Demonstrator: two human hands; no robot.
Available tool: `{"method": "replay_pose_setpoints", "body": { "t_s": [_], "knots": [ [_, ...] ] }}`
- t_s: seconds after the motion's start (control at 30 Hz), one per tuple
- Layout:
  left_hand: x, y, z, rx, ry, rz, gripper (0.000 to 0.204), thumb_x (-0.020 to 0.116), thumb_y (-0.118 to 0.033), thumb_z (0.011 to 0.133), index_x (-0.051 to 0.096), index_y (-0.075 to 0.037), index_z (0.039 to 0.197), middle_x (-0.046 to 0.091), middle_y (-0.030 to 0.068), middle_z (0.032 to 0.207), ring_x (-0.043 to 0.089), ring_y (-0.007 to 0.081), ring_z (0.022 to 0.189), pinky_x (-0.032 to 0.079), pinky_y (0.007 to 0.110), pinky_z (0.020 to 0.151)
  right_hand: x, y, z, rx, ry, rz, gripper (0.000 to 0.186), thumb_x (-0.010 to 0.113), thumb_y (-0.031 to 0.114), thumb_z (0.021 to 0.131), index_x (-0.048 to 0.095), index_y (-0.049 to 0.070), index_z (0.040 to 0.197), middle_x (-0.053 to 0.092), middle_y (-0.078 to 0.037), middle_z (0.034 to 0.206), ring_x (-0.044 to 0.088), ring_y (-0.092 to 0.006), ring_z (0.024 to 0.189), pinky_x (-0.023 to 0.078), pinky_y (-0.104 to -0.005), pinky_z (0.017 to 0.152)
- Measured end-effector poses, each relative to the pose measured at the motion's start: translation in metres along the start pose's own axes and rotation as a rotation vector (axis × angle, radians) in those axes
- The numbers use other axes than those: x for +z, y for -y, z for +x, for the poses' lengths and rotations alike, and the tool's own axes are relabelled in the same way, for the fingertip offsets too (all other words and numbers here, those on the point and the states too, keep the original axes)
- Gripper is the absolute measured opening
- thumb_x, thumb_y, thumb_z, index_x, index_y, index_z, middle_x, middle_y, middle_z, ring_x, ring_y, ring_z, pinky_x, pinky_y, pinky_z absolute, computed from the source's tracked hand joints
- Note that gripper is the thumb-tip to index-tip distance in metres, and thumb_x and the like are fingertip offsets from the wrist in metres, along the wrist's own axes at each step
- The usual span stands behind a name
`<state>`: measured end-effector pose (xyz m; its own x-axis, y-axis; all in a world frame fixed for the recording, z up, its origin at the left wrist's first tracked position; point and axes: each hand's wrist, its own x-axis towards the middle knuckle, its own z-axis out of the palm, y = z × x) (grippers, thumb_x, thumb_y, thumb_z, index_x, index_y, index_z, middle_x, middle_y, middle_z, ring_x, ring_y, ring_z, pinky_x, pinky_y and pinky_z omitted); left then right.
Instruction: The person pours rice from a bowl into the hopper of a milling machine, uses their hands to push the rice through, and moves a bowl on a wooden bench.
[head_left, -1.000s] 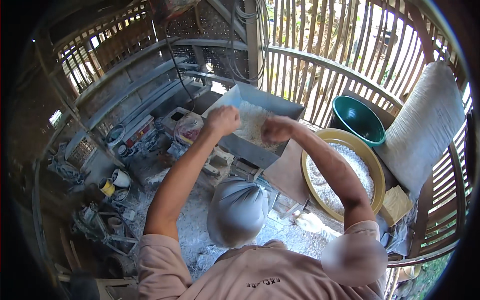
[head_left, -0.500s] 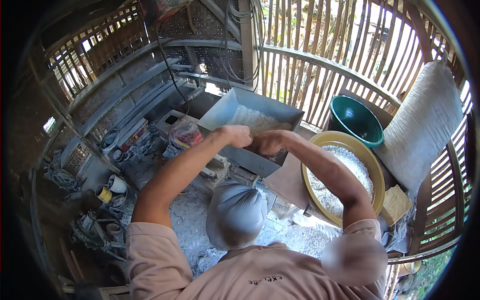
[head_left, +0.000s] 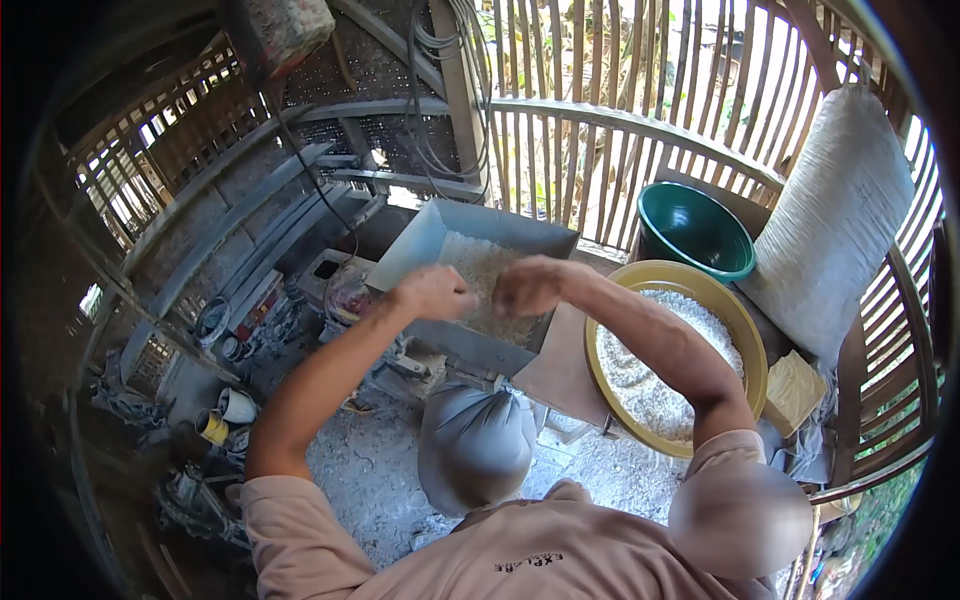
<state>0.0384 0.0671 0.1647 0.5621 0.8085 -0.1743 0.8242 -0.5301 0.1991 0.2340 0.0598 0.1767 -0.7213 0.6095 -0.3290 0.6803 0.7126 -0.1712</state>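
A grey metal hopper stands before me, wide at the top, with white crumbly material inside. My left hand hovers over its near left part, the fingers curled in. Opposite it, a small gap away, my right hand is above the hopper's near right part, with its fingers bent down and closed. Whether either hand pinches some of the material cannot be made out. Below the hopper hangs a full grey bag, gathered at its neck. Under my right forearm stands a yellow basin heaped with white shredded material.
Beyond the yellow basin sits a green basin, beside a tall white sack leaning on the slatted wall. A pale yellow block-shaped package lies at the right. Small buckets stand on the dusty floor at left; a cable hangs near the hopper.
My hands have moved slightly apart, and the right one has come up from down inside the hopper to above it. The whole view has shifted a little.
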Motion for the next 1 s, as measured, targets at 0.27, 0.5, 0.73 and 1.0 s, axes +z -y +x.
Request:
{"method": "replay_pose_setpoints", "body": {
  "t_s": [0.27,0.5,0.73,1.0],
  "knots": [
    [0.001,-0.012,0.014,-0.078,0.041,0.063,0.035,0.052,-0.032,0.082,0.068,-0.006,0.099,0.065,0.0188,0.1,0.061,0.0355,0.095,0.047,0.042,0.087,-0.001,-0.031,0.006,-0.016,-0.106,-0.065,0.027,0.048,0.016,0.076,0.067,0.0,0.087,0.067,-0.02,0.09,0.064,-0.0345,0.084,0.05,-0.0451,0.068],
    [0.018,0.019,0.005,-0.453,-0.211,0.233,0.036,0.055,-0.038,0.081,0.069,-0.009,0.098,0.068,0.0131,0.094,0.063,0.0297,0.095,0.049,0.043,0.084,0.016,-0.04,0.029,-0.007,-0.229,-0.173,0.021,0.055,0.016,0.075,0.071,0.009,0.085,0.069,-0.015,0.091,0.068,-0.0291,0.085,0.055,-0.0404,0.067],
    [0.014,0.006,0.014,-0.573,-0.319,0.234,0.029,0.055,-0.029,0.082,0.069,-0.009,0.099,0.066,0.0117,0.105,0.062,0.0323,0.098,0.049,0.042,0.085,-0.003,-0.056,0.089,-0.043,-0.45,-0.123,0.022,0.057,0.017,0.076,0.071,0.008,0.091,0.067,-0.016,0.101,0.065,-0.0297,0.094,0.054,-0.0391,0.074],
    [0.025,0.039,0.024,-0.554,-0.246,-0.103,0.025,0.053,-0.019,0.078,0.07,-0.008,0.092,0.068,0.0139,0.097,0.063,0.0314,0.096,0.049,0.042,0.083,0.004,-0.039,0.107,-0.187,-0.208,-0.184,0.022,0.051,0.021,0.083,0.07,0.015,0.093,0.064,-0.008,0.111,0.06,-0.027,0.105,0.05,-0.0421,0.084]
  ]
}}
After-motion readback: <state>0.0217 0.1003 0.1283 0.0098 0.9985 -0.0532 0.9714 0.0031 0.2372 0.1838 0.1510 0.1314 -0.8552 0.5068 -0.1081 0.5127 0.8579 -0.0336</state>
